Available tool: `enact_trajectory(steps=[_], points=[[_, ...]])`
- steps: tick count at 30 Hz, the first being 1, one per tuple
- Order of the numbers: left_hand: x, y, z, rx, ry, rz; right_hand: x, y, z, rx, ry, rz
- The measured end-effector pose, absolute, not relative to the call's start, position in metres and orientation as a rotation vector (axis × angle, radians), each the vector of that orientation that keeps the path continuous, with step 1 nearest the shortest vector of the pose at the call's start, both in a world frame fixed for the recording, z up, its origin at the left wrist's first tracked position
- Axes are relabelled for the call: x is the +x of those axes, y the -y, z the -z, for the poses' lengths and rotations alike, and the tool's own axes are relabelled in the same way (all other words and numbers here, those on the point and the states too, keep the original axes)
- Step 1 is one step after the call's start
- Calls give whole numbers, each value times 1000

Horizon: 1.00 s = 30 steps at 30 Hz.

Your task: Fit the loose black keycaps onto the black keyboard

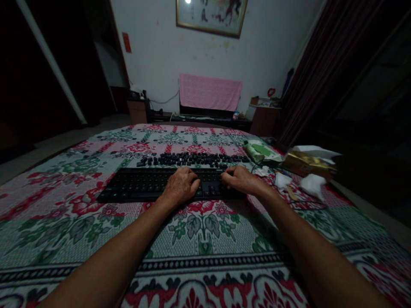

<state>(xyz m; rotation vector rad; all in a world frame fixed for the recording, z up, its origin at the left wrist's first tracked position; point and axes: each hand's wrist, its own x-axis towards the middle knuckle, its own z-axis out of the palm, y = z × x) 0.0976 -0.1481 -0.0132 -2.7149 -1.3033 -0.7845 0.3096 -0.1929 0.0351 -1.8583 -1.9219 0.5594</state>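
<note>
Red-green floral cloth (202,237): L hand (181,184), R hand (238,179), fingers curled, pinch unclear, at black keyboard (141,184); we've black keycaps (192,160) unfitted twd. far edge.

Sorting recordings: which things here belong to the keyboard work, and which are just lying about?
Likely part of it:
black keyboard, with left hand and right hand at it
loose black pieces, probably keycaps

Apparently lying about:
green packet
gold box
crumpled white wads

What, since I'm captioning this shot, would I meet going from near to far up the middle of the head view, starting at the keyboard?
Black keyboard → loose black keycaps → pink towel → gold-framed picture on the wall.
</note>
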Motion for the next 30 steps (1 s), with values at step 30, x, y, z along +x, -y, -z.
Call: enact_trajectory(steps=[30], points=[[97,146,15,-2728,1284,782,300,189,-24,-1820,1496,-716]])
